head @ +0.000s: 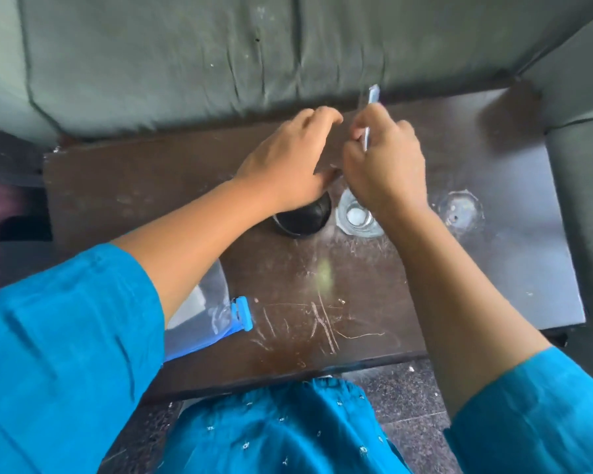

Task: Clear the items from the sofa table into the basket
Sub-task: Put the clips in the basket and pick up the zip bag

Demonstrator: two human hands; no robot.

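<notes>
- A person's two hands meet over the far middle of a dark, scratched sofa table (356,302).
- The right hand (384,169) has its fingers curled tight round a slim white-and-blue stick (372,95), which points up and away (too blurred to name more exactly).
- The left hand (288,165) is arched with bent fingers just beside the right; I cannot tell whether it holds anything.
- A small black bowl (305,220) sits partly under the left hand, with a clear glass (355,218) just to its right.
- A second clear glass (461,208) stands further right.
- A clear zip bag (202,302) with a blue slider lies at the near left edge.
- A green sofa (185,63) runs along the far side.
</notes>
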